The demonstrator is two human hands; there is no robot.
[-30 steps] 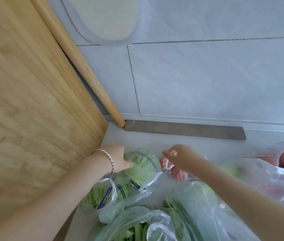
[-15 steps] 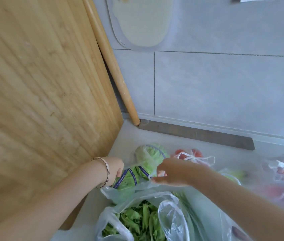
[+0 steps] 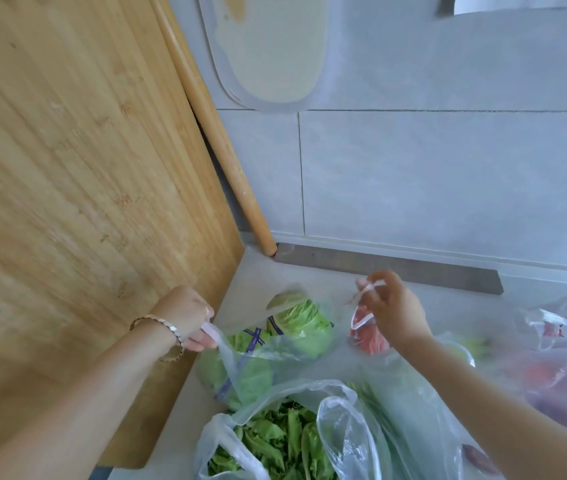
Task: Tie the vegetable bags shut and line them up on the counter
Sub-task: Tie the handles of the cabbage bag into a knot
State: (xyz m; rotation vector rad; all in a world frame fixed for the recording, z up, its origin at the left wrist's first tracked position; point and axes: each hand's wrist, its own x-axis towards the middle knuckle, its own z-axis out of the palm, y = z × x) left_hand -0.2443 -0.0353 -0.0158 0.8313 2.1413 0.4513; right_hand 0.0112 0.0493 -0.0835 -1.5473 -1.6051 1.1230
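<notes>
A clear bag of green cabbages, banded with blue tape, lies on the pale counter near the corner. My left hand pinches one of its thin handles and pulls it up and to the left. My right hand grips a thin plastic handle strip above a small bag of red vegetables; I cannot tell which bag that strip belongs to. Close to me stands an open bag of leafy greens, handles loose. Another bag with red produce lies at the right.
A large wooden board leans upright on the left, a wooden rolling pin propped behind it in the corner. A grey strip runs along the tiled wall's base. A translucent board hangs on the wall.
My hands have drawn apart: the left pulled a cabbage bag handle left, the right rose with a plastic strip. The view tilted, showing more of the leafy greens bag.
</notes>
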